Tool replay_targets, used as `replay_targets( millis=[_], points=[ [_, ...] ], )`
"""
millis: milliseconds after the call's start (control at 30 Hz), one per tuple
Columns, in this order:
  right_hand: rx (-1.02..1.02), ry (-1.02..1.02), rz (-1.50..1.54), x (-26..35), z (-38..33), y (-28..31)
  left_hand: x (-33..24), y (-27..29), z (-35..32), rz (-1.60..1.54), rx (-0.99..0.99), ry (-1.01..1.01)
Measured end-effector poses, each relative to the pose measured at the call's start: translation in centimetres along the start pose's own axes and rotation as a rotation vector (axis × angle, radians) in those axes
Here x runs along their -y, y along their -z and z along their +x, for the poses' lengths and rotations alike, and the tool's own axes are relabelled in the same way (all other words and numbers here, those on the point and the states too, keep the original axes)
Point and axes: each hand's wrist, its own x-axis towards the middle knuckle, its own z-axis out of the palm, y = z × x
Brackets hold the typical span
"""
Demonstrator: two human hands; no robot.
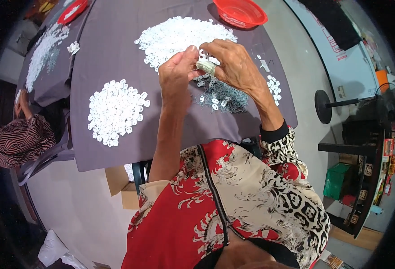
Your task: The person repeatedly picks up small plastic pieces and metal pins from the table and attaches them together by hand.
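Over on the far left there's another person (20,136) in a striped top, bent over their own end of the surface (94,45), which has a grey cloth on it. Up by them is a spread of white bits (45,49) and a red tray (72,11). Moving in, a round heap of small white plastic pieces (116,112) sits on the cloth, well left of the hands. Then the left hand (177,74), raised above the surface, fingers pinched shut on a tiny white piece that's mostly hidden, so can't say much about it. Right against it is the right hand (233,65), fingers curled and closed around a little stack of white parts (206,66), the two hands touching at the fingertips. Behind them is the big pile of white pieces (179,38), and just below the hands a grey tangle of thin wire bits (226,98) with a few white pieces on top. A red basket (241,12) sits at the far edge, and a small cluster of white pieces (273,87) lies off to the right.
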Motion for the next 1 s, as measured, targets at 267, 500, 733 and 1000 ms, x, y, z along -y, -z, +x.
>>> replay_targets(
  millis=[267,500,733,1000],
  points=[
    [-0.03,-0.034,0.011,-0.3,-0.3,-0.3,0.6,0.0,0.4,0.071,0.024,-0.06],
    [-0.036,-0.021,0.034,-0.7,-0.4,-0.4,0.9,-0.3,0.3,0.083,-0.017,-0.099],
    [-0.012,-0.005,-0.029,-0.8,-0.3,-0.5,1.2,-0.4,0.3,0.115,-0.029,-0.126],
    [0.008,-0.001,0.008,-1.0,-0.3,-0.4,0.8,-0.4,0.3,0.082,-0.014,-0.088]
  ],
)
